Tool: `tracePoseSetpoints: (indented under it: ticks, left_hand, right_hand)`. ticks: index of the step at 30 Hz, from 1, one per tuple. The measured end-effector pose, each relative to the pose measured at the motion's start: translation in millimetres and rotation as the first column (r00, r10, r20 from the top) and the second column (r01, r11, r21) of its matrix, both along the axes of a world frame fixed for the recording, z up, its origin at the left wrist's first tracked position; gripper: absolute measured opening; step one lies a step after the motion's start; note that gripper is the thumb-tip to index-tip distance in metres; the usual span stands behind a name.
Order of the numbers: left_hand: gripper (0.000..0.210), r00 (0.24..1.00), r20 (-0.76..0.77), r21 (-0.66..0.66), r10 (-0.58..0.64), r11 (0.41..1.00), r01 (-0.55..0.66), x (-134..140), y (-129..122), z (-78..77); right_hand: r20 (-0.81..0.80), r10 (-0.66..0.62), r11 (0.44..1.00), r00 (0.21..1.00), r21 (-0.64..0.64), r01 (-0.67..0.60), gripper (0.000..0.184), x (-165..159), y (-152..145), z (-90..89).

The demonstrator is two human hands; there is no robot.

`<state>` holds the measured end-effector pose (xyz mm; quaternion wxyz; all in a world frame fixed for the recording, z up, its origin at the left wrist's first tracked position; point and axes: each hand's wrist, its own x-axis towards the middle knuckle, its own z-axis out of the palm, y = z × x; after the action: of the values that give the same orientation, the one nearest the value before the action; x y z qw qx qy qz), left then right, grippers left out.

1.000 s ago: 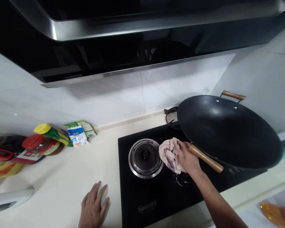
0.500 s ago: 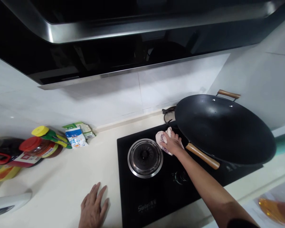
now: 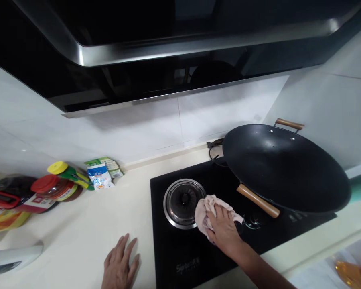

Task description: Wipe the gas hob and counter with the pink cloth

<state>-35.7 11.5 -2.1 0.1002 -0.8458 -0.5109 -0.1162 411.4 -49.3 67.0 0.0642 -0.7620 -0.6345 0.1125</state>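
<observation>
R grip (image 3: 225, 232) half-curled, holding cloth (image 3: 201, 216) on hob (image 3: 176, 249), burner (image 3: 183, 200) adj. to its L; L grip (image 3: 119, 263) splayed, empty, palm-down on surface (image 3: 75, 237).

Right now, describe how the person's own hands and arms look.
The left hand and right hand are bare, without gloves; no rings can be made out. The right forearm shows no sleeve, watch or bracelet. The left forearm is out of frame.
</observation>
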Motion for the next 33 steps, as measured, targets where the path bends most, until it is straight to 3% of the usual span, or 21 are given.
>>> tracePoseSetpoints:
  ticks: [3,6,9,13,16,23,29,33]
  left_hand:
    - [0.05,1.0,-0.019,0.029,-0.013,0.999,0.013,1,0,0.9]
    - [0.049,0.999,-0.029,0.055,-0.024,0.998,0.026,2,-2,2.7]
    - [0.049,0.999,-0.026,0.04,-0.027,0.999,0.028,3,-4,3.8]
    - [0.05,0.999,-0.023,0.026,-0.023,0.999,0.024,4,-6,3.7]
    - [0.051,0.999,-0.015,0.029,-0.031,0.999,0.032,5,-7,4.5]
    - [0.049,0.997,-0.061,0.069,-0.045,0.996,0.049,8,-8,9.8]
    - [0.048,0.995,-0.068,0.108,-0.069,0.991,0.076,9,-6,10.8]
    - [0.047,0.996,-0.056,0.12,-0.071,0.99,0.077,9,-4,11.3]
  right_hand:
    - [-0.004,0.001,0.999,1.0,-0.05,-0.001,0.071,14,9,2.9]
    - [0.027,-0.071,0.992,0.997,-0.101,0.073,0.063,35,41,5.9]
    - [0.063,-0.166,0.983,0.984,-0.069,0.17,0.059,48,76,5.9]
    - [0.058,-0.29,0.955,0.955,-0.052,0.293,0.054,50,121,9.4]
    - [0.053,-0.308,0.949,0.95,-0.052,0.311,0.052,44,155,16.0]
    - [-0.014,-0.136,0.988,0.991,-0.077,0.135,0.061,21,213,22.9]
    - [-0.104,0.098,0.993,0.99,-0.056,-0.105,0.069,-15,228,27.0]
    - [-0.149,0.31,0.948,0.939,-0.024,-0.317,0.07,-54,229,30.3]
